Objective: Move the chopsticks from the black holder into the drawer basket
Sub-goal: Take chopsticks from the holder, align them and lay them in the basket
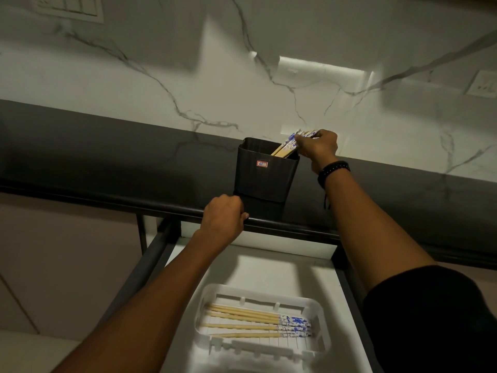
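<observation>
**Chopsticks being grabbed from the black holder, plenty hard to see**

A bundle of chopsticks [289, 145] is being pinched near its blue-patterned tops by the right hand [318, 148]. The fingers are being curled round it, while the lower ends are still sitting inside the black holder [266, 170]. How many sticks are in that bundle can't be told, since the bottoms are being hidden by the holder wall and the tops by the fingers.

One holder is being shown, standing on the dark counter near its front, with one small sticker [262, 163] on the front; the print on it is too tiny to read.

The counter edge [107, 200] is being gripped by the left hand [224, 216], thumb at the front. The fingertips are being covered by the back of the hand.

Below, one drawer [269, 265] is being held open, with one white basket [320, 313] inside. Its near end is blurred and nearly cut off by the frame. Loose chopsticks [255, 323] are lying flat in it, about five, though they're overlapping, so the count is shaky.

One beaded bracelet [333, 169] is being worn on the right wrist. Two wall plates are being seen on the marble wall [269, 36]: one top left [70, 8], one far right [484, 84], both fuzzy.
</observation>
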